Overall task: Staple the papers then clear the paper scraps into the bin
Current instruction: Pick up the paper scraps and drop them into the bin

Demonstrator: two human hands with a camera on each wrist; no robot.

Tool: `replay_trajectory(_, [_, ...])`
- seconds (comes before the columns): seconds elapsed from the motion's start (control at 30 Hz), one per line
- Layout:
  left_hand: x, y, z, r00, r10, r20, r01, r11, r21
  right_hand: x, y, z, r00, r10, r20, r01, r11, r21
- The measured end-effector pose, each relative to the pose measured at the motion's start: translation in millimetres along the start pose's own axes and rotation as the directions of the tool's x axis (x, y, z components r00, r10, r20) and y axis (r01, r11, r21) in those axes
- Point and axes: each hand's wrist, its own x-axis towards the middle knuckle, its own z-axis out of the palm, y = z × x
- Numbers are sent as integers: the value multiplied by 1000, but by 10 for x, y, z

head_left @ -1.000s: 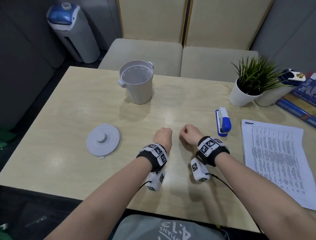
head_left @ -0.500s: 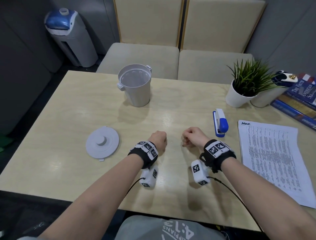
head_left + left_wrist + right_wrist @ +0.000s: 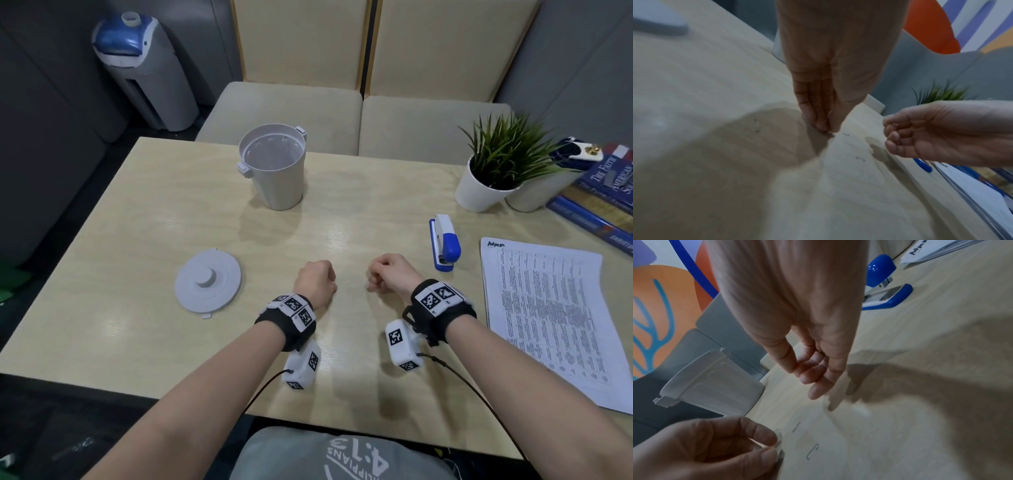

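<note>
My left hand rests on the table with thumb and fingertips pressed together on a tiny scrap, too small to identify. Just right of it my right hand hovers with loosely curled fingers and holds nothing. Loose bent staples lie on the wood between the hands. The blue and white stapler lies right of my right hand. Further right is the printed paper stack. The small white bin stands open at the back middle, its lid flat on the left.
A potted plant in a white pot, a second white pot and a pile of books fill the back right corner. Cushioned seats stand behind the table. A grey and blue appliance stands on the floor at the back left.
Both hands stay close together at the table's middle, shifting only slightly. The head view has tilted a little.
</note>
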Motion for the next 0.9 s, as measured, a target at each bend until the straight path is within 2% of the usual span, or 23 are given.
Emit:
replay_trajectory(0.3, [55, 291, 14, 999, -49, 3, 46, 958, 283, -10, -28, 38, 1000, 3, -12, -2, 998, 56])
replay_trajectory(0.5, [84, 317, -25, 991, -83, 102, 49, 952, 304, 12, -24, 32, 1000, 15, -7, -15, 995, 98])
replay_trajectory(0.67, [74, 173, -116, 985, -37, 166, -1, 975, 222, 42, -75, 58, 1000, 28, 0, -28, 985, 172])
replay_trajectory(0.8, [86, 101, -547, 996, 44, 73, -44, 999, 1, 112, -376, 50, 1000, -25, 7, 22, 954, 299])
replay_trajectory(0.9, [169, 159, -1249, 983, 81, -163, -103, 986, -134, 254, -868, 53, 990, -139, -8, 136, 955, 265])
